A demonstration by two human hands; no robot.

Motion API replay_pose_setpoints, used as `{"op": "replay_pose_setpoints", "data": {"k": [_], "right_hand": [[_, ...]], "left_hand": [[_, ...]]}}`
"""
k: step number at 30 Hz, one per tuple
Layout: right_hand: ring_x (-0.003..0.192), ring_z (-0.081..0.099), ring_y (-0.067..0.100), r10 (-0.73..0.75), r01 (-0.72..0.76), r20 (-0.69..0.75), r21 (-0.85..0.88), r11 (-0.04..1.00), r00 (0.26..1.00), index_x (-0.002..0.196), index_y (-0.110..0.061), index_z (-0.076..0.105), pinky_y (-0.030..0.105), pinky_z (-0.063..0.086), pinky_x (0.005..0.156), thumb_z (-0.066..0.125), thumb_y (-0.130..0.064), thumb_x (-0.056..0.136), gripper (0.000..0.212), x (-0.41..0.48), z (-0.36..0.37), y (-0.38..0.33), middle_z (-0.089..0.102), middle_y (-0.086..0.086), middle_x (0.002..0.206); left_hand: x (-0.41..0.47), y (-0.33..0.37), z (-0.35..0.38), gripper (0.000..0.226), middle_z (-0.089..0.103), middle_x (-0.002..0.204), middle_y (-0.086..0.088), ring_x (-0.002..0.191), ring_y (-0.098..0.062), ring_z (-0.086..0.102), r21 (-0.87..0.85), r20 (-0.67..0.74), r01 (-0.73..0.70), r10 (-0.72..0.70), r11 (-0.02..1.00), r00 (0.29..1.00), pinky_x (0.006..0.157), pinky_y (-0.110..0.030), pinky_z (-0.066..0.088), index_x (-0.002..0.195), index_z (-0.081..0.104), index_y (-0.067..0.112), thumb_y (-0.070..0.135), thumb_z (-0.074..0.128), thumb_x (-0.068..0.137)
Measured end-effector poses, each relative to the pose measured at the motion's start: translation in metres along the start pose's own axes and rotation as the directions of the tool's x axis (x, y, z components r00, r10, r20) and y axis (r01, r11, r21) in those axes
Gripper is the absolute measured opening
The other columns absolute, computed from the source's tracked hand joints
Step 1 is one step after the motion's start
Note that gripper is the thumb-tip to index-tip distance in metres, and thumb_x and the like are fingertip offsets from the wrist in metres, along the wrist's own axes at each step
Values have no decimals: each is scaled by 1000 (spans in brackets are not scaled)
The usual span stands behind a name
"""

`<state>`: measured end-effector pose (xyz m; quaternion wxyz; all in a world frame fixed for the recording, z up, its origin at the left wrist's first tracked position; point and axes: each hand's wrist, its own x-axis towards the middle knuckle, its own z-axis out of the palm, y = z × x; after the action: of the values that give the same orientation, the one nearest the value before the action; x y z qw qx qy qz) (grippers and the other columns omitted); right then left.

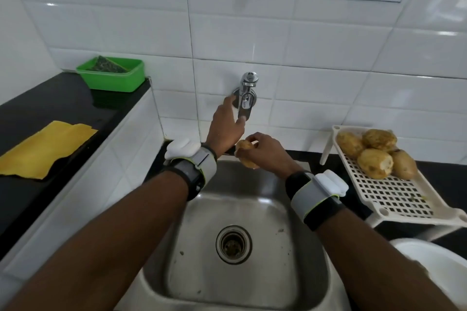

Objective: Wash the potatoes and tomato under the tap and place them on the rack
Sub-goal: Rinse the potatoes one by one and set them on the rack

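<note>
Potato (pixel 244 152) in right hand (pixel 262 150); no writing legible.

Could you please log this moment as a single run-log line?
left hand: on tap lever | right hand: holds potato over sink | rack: four potatoes | tomato: not seen

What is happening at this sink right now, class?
A person stands over a stainless steel sink. The left hand reaches up to the lever of the chrome wall tap, while the right hand holds one brown potato below the spout. No water stream is visible. Four more potatoes already sit on the white perforated plastic rack to the right. No tomato is in view.
</note>
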<state>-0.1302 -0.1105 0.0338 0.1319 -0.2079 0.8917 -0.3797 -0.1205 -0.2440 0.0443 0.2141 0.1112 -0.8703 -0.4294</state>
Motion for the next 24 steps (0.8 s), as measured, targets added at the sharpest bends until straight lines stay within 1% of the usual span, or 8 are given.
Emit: {"op": "replay_pose_setpoints", "data": {"k": [2,4,8,11,12,14,17,24], "right_hand": [[95,59,18,8,-7,-3,27,1000,1000,120,-14,59,21,46,65,72,-40,80,49,7,2,0,62,4,109],[95,58,17,17,-17,-5,57,998,1000,120,-14,58,22,46,65,72,-40,80,49,12,4,0,60,3,108],[98,56,17,39,-36,-39,76,996,998,122,-13,58,25,46,72,71,-41,82,50,22,8,1,58,2,111],[98,58,17,61,-55,-42,122,991,997,120,-14,58,21,48,65,70,-41,82,48,22,8,3,60,2,112],[97,58,17,65,-58,-47,129,990,997,119,-13,58,21,48,65,70,-41,83,48,22,9,5,60,1,111],[94,60,16,86,-77,-55,143,987,995,120,-13,58,23,52,68,71,-42,82,49,20,11,9,60,2,109],[99,61,20,119,-109,-64,145,983,991,121,-13,58,35,56,84,71,-43,81,52,21,15,15,63,4,113],[97,62,19,125,-117,-45,153,981,991,117,-13,59,34,57,82,71,-41,81,47,23,27,17,64,4,108]], "left_hand": [[10,6,3,48,60,127,-10,114,-26,58,15,-14,-77,77,997,997,94,-34,48,140,43,15,21,56,95],[18,9,6,35,67,120,-6,106,-24,63,39,-67,-76,78,996,995,84,-26,46,130,53,16,27,53,97],[28,9,8,24,71,101,-9,91,-28,65,63,-160,-71,80,996,984,75,-32,47,110,62,8,26,50,99],[29,6,8,22,65,88,-4,81,-24,61,81,-164,-96,108,992,981,69,-29,43,110,61,8,23,48,101],[30,6,9,22,63,87,-2,79,-23,59,76,-164,-99,111,992,980,69,-29,43,111,61,9,22,47,101],[31,2,12,21,61,88,-1,80,-23,61,22,-169,-86,88,996,982,72,-35,53,111,60,10,21,47,101],[30,-3,13,20,60,89,-1,86,-29,66,-108,-177,-15,-5,994,984,74,-50,58,105,58,10,26,47,100],[28,-5,11,23,63,97,-6,91,-31,66,-179,-159,40,-69,983,985,76,-50,59,107,57,12,31,47,100]]}}
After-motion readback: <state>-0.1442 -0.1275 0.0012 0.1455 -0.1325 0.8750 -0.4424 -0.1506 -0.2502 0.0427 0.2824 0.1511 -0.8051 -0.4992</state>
